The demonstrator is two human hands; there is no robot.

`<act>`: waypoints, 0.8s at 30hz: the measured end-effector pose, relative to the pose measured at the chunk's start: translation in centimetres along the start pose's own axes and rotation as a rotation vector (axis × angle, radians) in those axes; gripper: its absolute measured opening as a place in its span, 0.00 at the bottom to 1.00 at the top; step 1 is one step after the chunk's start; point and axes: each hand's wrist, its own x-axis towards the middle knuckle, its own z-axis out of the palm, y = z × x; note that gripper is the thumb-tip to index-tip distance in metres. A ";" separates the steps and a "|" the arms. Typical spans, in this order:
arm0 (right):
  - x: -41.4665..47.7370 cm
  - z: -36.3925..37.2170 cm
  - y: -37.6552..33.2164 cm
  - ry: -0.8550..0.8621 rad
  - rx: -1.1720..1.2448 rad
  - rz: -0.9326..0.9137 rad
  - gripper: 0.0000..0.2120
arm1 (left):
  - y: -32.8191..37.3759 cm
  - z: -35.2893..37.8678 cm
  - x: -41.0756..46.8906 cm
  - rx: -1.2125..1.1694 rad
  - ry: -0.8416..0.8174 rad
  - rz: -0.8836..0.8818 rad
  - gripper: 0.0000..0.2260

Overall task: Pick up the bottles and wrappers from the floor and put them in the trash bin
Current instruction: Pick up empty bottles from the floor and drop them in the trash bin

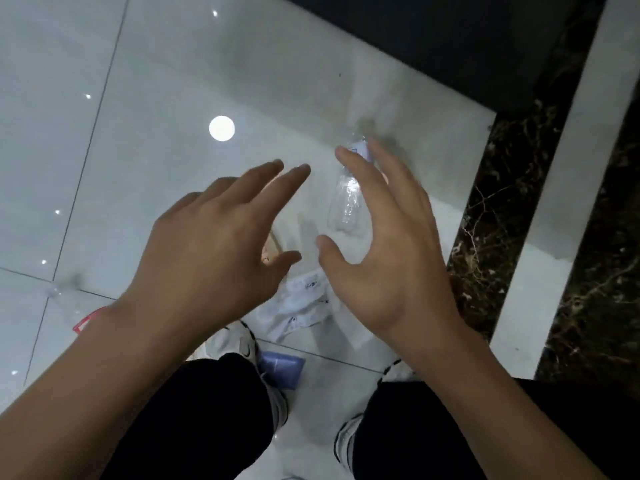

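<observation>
1. Plastic and clear, the bottle (346, 206) lay on its side on the tiled floor (156, 98), partly behind the fingertips of the right hand (384, 258). That hand's fingers were spread wide and held nothing, probably poised to close round the bottle.
2. The left hand (214, 244) hovered alongside, fingers straight and apart, also empty. A tan wrapper (272, 249) peeked out beneath its fingers.
3. A white wrapper (304, 306) lay just below both thumbs, and a blue packet (282, 370) sat nearer the wrists, between the shoes (232, 341).
4. A second bottle (65, 299) lay outside the left wrist.
5. No bin showed, and nothing seemed to block the reach.
</observation>
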 end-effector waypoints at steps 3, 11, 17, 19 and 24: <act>2.4 0.4 0.2 -0.046 -0.144 -0.047 0.41 | -1.8 -0.6 3.0 -0.021 0.012 0.013 0.43; 11.2 4.7 4.0 -0.080 -0.287 0.054 0.42 | -2.0 -0.9 1.7 0.071 0.080 0.032 0.42; 11.9 10.6 10.7 -0.169 -0.193 0.403 0.46 | 1.7 -2.1 -2.2 0.058 0.175 0.085 0.40; 12.6 12.5 12.4 -0.155 -0.182 0.493 0.47 | 1.5 -2.7 -2.7 0.088 0.250 0.046 0.40; 13.2 14.8 14.6 -0.136 -0.133 0.489 0.45 | -0.2 -2.9 -2.5 0.108 0.240 -0.027 0.40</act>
